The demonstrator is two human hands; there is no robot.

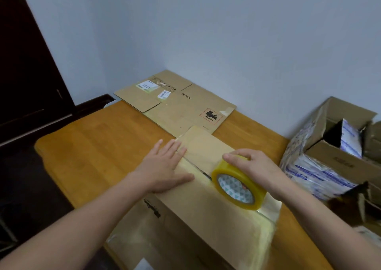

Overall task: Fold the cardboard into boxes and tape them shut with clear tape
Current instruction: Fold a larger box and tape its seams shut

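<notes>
On the wooden tabletop, one cardboard box stands folded nearest the person. Its top flaps are closed and glossy tape runs along part of the seam, so sealing looks about midway. A flattened PICO carton lies at the far end, not yet folded. The clear tape roll stands on edge on the seam. The left hand presses the flap with straight fingers, and the right hand curls its fingers over the roll.

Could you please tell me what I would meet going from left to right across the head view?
Dark door → left hand → tape roll → open carton.
</notes>
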